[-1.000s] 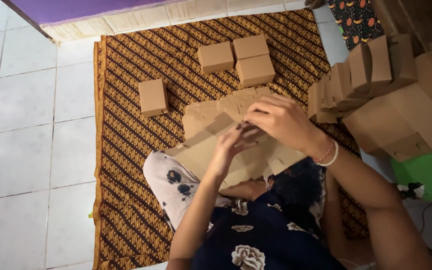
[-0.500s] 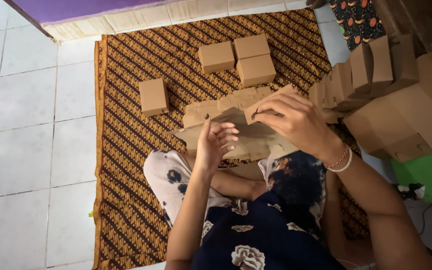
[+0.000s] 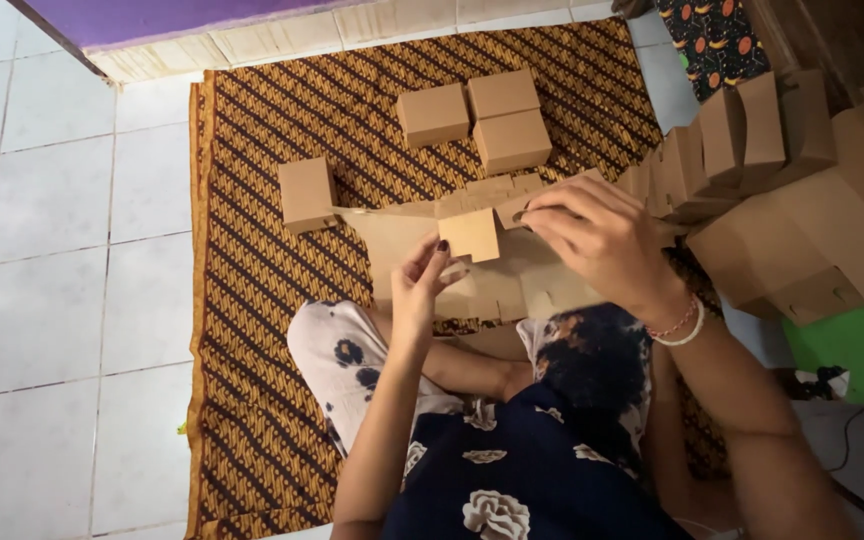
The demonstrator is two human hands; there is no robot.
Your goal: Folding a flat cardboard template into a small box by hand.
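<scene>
Left hand [image 3: 422, 285] raised, fingers pinching lower flap of flat cardboard box blank [image 3: 472, 240]. Right hand [image 3: 592, 235] arched palm-down, fingertips gripping blank's upper edge. Blank held above lap, over patterned mat [image 3: 252, 300]; folded boxes [image 3: 472, 115] beyond.

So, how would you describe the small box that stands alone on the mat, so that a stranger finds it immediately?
Look at the brown patterned mat on the white tiled floor. Three folded cardboard boxes sit close together near its far edge. The lone box stands apart from them, toward the mat's left border, in front of the person's left hand, touching no other box.
</scene>
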